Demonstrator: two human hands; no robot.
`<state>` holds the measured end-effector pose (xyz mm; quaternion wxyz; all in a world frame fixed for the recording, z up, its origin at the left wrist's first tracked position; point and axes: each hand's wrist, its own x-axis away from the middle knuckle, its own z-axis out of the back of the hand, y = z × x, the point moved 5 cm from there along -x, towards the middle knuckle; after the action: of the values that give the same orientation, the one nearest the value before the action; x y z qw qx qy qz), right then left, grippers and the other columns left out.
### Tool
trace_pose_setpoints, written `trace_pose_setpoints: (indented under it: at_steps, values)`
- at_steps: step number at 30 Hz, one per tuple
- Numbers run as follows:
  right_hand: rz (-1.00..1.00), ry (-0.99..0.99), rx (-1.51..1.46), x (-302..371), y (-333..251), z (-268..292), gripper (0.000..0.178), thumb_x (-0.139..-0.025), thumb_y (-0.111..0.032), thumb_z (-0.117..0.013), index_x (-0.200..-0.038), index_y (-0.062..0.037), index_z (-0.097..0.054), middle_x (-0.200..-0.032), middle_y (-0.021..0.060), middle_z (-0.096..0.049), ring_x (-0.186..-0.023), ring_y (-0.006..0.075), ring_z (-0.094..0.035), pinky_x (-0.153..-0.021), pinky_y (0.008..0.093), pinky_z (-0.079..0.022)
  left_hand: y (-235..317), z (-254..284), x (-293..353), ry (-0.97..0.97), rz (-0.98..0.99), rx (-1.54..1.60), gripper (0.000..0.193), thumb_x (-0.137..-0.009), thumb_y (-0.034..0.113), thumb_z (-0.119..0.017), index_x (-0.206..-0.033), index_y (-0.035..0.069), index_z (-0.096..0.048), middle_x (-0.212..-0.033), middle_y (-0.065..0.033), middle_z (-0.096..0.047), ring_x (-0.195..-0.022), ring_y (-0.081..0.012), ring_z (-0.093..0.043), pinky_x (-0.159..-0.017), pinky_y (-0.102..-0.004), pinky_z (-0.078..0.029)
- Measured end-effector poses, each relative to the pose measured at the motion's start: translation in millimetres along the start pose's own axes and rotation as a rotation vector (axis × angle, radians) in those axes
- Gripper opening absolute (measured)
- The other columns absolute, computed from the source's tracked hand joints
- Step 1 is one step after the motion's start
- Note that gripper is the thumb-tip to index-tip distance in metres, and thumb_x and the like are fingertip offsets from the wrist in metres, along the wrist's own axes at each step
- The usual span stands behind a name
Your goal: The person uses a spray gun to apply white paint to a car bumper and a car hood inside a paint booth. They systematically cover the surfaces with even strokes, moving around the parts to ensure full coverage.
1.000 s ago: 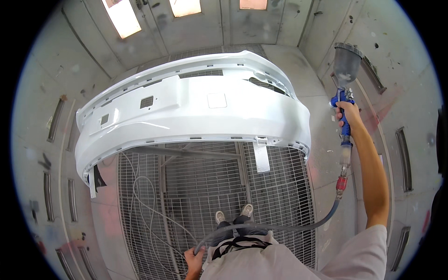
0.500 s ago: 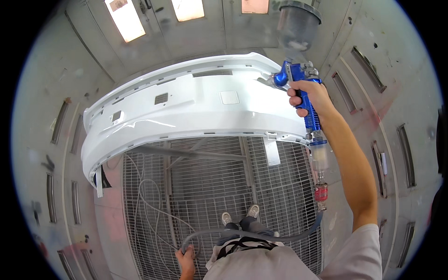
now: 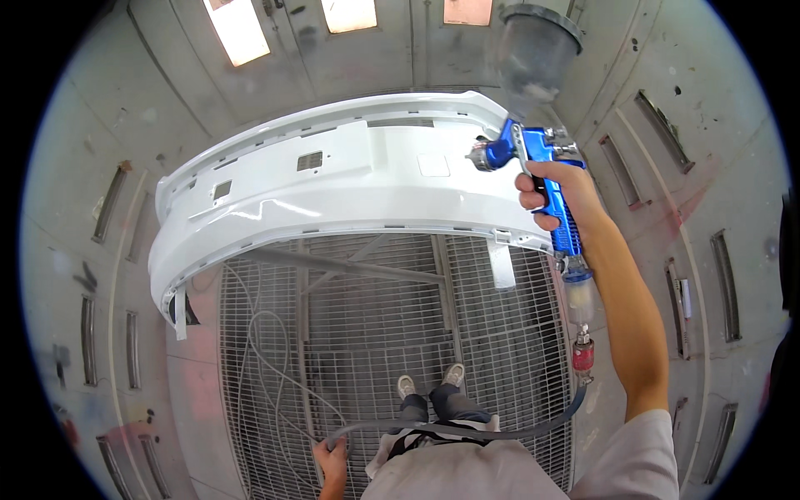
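Observation:
My right hand (image 3: 573, 198) is wrapped round the grip of a blue spray gun (image 3: 565, 221), fingers curled at the trigger. A translucent grey paint cup (image 3: 537, 62) stands on top of the gun, and its silver nozzle points left. Under the grip hang a clear filter bowl (image 3: 581, 300) and a red coupling (image 3: 583, 356), joined to a grey air hose (image 3: 483, 434). My left hand (image 3: 332, 461), low down, is closed round that hose. A glossy white car bumper (image 3: 333, 200) stretches in front of me, its right end partly behind the gun.
The bumper rests on a grey metal stand (image 3: 375, 268) above a floor grating (image 3: 375, 321). Loops of thin hose (image 3: 279, 367) lie on the grating at left. White tape strips (image 3: 502, 265) hang from the bumper's lower edge. Grey booth walls (image 3: 83, 192) with slotted fittings surround me.
The spray gun has moved slightly left and nearer to me relative to the bumper. My view has shifted a little, so the bumper appears farther right. My left hand still holds the hose.

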<state>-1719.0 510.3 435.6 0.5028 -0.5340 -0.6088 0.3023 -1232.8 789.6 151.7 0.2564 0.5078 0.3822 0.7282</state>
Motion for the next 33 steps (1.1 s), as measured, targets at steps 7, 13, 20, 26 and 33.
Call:
trace_pose_setpoints:
  at_steps: [7, 13, 20, 26, 33]
  values:
    - [0.023, 0.197, 0.021, 22, 6, 64, 0.010, -0.087, -0.013, -0.058, -0.086, -0.0061, -0.050, -0.075, 0.0046, -0.056, -0.058, 0.0071, -0.050, -0.034, 0.0193, -0.033, -5, -10, -8, -0.086, -0.009, -0.202, 0.023, -0.079, 0.005, -0.067, -0.060, -0.001, -0.055, -0.052, 0.0040, -0.043, -0.051, -0.0055, -0.036, -0.045, -0.0292, -0.027]
    - [0.043, 0.313, 0.008, 43, 12, 122, 0.009, -0.087, -0.013, -0.056, -0.086, -0.0067, -0.049, -0.074, 0.0044, -0.055, -0.058, 0.0070, -0.050, -0.035, 0.0187, -0.032, 10, -27, -8, -0.183, -0.089, -0.380, 0.025, -0.079, 0.007, -0.068, -0.060, -0.001, -0.054, -0.051, 0.0041, -0.040, -0.052, -0.0061, -0.034, -0.047, -0.0297, -0.026]
    - [0.028, 0.428, 0.007, 51, 30, 195, 0.011, -0.088, -0.014, -0.055, -0.086, -0.0067, -0.047, -0.075, 0.0043, -0.054, -0.059, 0.0083, -0.048, -0.034, 0.0200, -0.033, 11, -37, -6, -0.226, -0.098, -0.480, 0.028, -0.079, 0.009, -0.069, -0.059, -0.001, -0.052, -0.051, 0.0019, -0.037, -0.052, -0.0082, -0.031, -0.047, -0.0320, -0.026]
    - [0.046, 0.614, 0.062, 58, 49, 254, 0.009, -0.085, -0.012, -0.057, -0.087, -0.0051, -0.051, -0.074, 0.0059, -0.056, -0.056, 0.0111, -0.052, -0.036, 0.0227, -0.036, 0, -37, -3, -0.250, -0.097, -0.413, 0.030, -0.080, 0.011, -0.069, -0.058, 0.000, -0.052, -0.051, 0.0031, -0.038, -0.051, -0.0072, -0.031, -0.046, -0.0304, -0.027]
    - [0.065, 0.882, 0.205, 86, 77, 280, 0.019, -0.081, -0.013, -0.062, -0.094, -0.0003, -0.058, -0.076, 0.0075, -0.060, -0.062, 0.0168, -0.060, -0.043, 0.0288, -0.048, 5, -35, -11, -0.233, -0.055, -0.344, 0.032, -0.082, 0.013, -0.068, -0.057, 0.001, -0.054, -0.050, 0.0047, -0.043, -0.048, -0.0053, -0.036, -0.043, -0.0284, -0.027]
